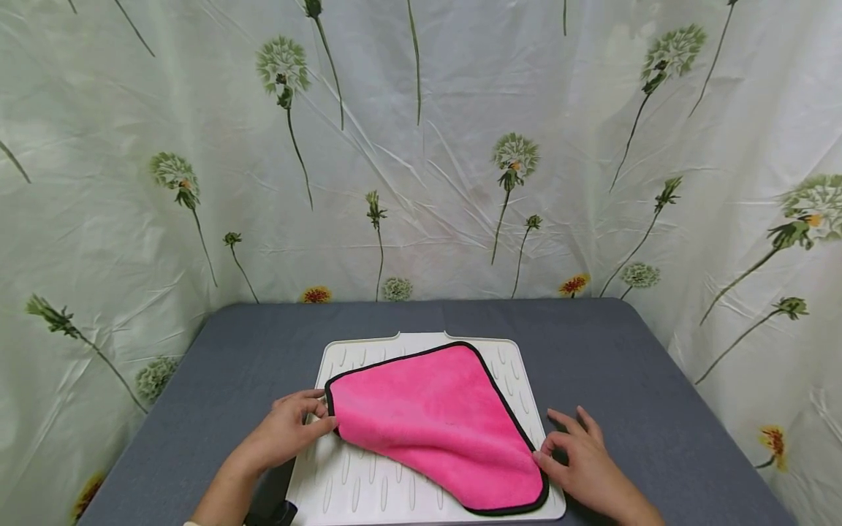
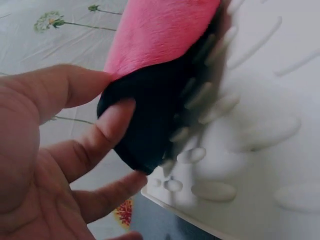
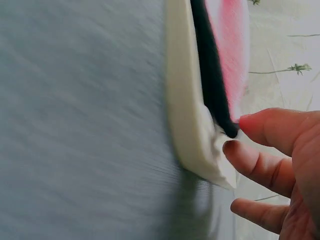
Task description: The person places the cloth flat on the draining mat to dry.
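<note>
A pink cloth (image 1: 434, 409) with black edging lies askew over a white ribbed tray (image 1: 355, 486), with a soft fold across its lower part. At the cloth's left edge, my left hand (image 1: 289, 427) pinches the border between thumb and index finger. The left wrist view shows that edge raised, its dark underside (image 2: 150, 115) visible and the other fingers spread below. Over at the right edge, my right hand (image 1: 585, 464) pinches the black border (image 3: 212, 70) with thumb and index finger, its remaining fingers extended.
The tray rests on a table with a grey-blue cover (image 1: 625, 365). Behind and beside it hangs a pale curtain (image 1: 434, 183) printed with dandelions. A small black object (image 1: 283, 513) shows by the left forearm, near the tray's lower left corner.
</note>
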